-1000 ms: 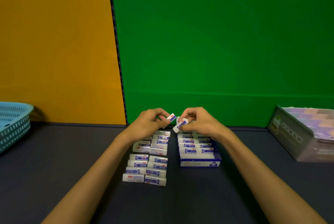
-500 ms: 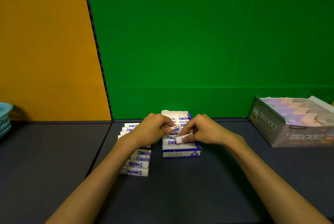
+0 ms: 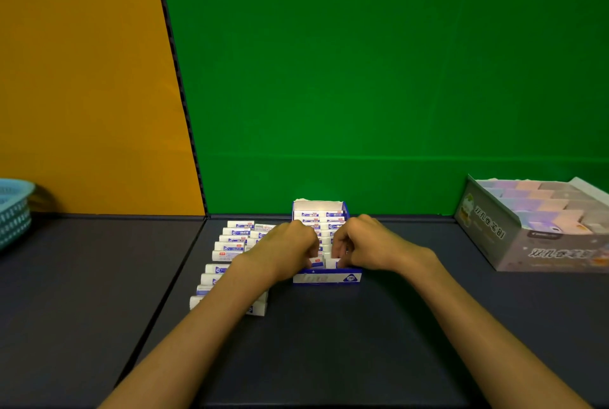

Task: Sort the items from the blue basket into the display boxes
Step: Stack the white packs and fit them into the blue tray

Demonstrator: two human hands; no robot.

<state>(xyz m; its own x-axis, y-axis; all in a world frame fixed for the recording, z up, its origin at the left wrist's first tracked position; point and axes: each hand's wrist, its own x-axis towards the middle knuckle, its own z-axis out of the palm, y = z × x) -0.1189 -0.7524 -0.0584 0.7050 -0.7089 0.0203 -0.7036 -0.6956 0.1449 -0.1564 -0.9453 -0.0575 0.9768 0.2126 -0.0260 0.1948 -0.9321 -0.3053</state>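
Note:
A blue and white display box point(image 3: 327, 277) stands mid-table, filled with rows of white erasers in blue sleeves. My left hand point(image 3: 290, 252) pinches one eraser point(image 3: 317, 263) down into the box's front row. My right hand point(image 3: 365, 245) pinches a second eraser point(image 3: 333, 263) beside it in the same row. To the left of the box, loose erasers point(image 3: 230, 245) lie in two columns on the table, partly under my left forearm. The blue basket point(image 3: 13, 210) shows only its edge at the far left.
A larger grey display box point(image 3: 494, 237) with pastel items stands at the right, by the green backdrop. The dark table has a seam running from the wall corner toward me. An orange wall panel stands behind the basket.
Both hands have come down from above the box to its front row, each carrying its eraser into the box. The view has shifted, so the box now sits nearer the centre.

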